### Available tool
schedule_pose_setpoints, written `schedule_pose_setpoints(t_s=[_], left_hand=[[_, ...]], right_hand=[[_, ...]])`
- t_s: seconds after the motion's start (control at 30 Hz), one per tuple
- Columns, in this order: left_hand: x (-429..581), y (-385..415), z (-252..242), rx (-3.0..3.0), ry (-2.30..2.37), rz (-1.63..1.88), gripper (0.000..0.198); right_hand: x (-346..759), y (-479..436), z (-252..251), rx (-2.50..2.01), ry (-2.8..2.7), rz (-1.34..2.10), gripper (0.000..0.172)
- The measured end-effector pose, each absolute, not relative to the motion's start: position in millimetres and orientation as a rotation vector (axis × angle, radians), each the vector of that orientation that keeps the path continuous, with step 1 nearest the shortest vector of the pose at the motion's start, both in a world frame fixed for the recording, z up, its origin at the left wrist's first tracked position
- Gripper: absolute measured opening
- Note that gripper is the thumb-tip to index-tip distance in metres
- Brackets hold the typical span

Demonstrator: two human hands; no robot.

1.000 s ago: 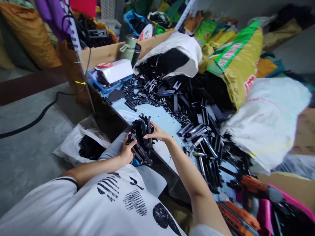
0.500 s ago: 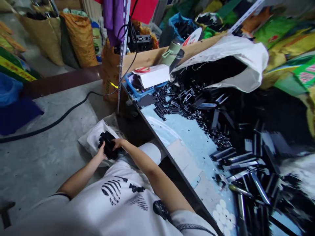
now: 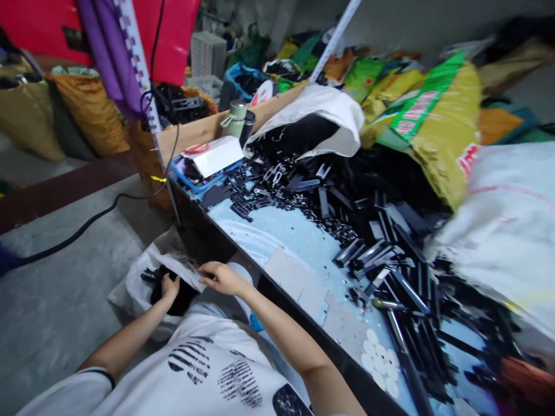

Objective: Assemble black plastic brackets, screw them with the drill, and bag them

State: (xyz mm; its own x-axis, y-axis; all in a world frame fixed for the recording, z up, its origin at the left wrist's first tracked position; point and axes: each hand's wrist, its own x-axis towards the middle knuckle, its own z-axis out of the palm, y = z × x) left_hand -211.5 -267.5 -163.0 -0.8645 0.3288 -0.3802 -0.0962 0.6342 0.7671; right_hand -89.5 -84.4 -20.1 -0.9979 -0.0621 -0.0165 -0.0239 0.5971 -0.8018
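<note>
A white sack (image 3: 134, 283) lies open on the floor beside my knee, with black plastic parts (image 3: 182, 297) inside. My left hand (image 3: 169, 285) reaches into its mouth, fingers down among the black parts; whether it grips any is hidden. My right hand (image 3: 221, 277) holds the sack's upper rim (image 3: 184, 273), fingers pinched on the white fabric. Both hands are below the dark edge of the light-blue table (image 3: 299, 242).
Heaps of black plastic strips (image 3: 381, 242) cover the table's middle and right. A blue tray with a white box (image 3: 212, 156), a green flask (image 3: 234, 118) and an open white bag (image 3: 321, 110) stand at the back. Filled sacks surround the table. A black cable (image 3: 82, 222) crosses the floor.
Both hands carried a bundle of black parts from the table edge down to the floor sack. Now the left hand is inside the sack and the right holds its rim.
</note>
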Motion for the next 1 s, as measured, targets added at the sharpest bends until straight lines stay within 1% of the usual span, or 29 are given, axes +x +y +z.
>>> schedule_pose_setpoints(t_s=[0.1, 0.2, 0.27, 0.33, 0.4, 0.5, 0.57, 0.67, 0.77, 0.87, 0.93, 1.0], left_hand=[[-224.8, -225.0, -136.9, 0.481, 2.527, 1.246, 0.044], [-233.4, -159.1, -90.3, 1.247, 2.56, 1.349, 0.044], [-239.1, -102.4, -53.8, 1.665, 2.477, 1.21, 0.042], [-246.8, -39.6, -22.1, 1.871, 2.428, 0.993, 0.042], [-255.7, 21.5, -2.0, 1.847, 2.51, 0.832, 0.048], [-264.4, 92.8, 4.0, 1.45, 2.768, 0.592, 0.067], [-262.4, 121.8, -2.6, 1.225, 2.861, 0.528, 0.079], [-246.1, 143.2, -15.6, 1.195, 2.839, 0.564, 0.083], [-220.0, 152.3, -24.9, 1.243, 2.786, 0.611, 0.079], [-195.2, 158.7, -31.1, 1.298, 2.755, 0.593, 0.082], [-184.6, 161.8, -34.3, 1.322, 2.752, 0.579, 0.086], [-180.6, 162.9, -35.9, 1.33, 2.749, 0.573, 0.085]], right_hand=[[-35.7, -70.0, 1.7, 0.113, 2.896, -1.554, 0.027], [16.9, -57.5, 7.7, 0.514, 3.028, -1.627, 0.023], [48.3, -51.3, 2.7, 0.842, 3.104, -1.656, 0.021], [75.2, -48.1, -7.3, 1.173, 3.145, -1.689, 0.02], [97.4, -48.4, -19.8, 1.491, 3.156, -1.693, 0.019], [121.7, -54.1, -36.4, 1.811, 3.164, -1.64, 0.019], [132.0, -56.8, -41.9, 1.918, 3.161, -1.616, 0.02], [136.8, -43.0, -37.3, 1.892, 3.154, -1.591, 0.019], [124.6, 10.1, -19.5, 1.634, 3.226, -1.408, 0.019], [92.9, 100.6, 2.0, 1.512, 3.332, -1.053, 0.027], [65.5, 166.8, 13.5, 1.691, 3.317, -0.703, 0.034], [39.9, 224.3, 20.3, 1.945, 3.135, -0.388, 0.045]])
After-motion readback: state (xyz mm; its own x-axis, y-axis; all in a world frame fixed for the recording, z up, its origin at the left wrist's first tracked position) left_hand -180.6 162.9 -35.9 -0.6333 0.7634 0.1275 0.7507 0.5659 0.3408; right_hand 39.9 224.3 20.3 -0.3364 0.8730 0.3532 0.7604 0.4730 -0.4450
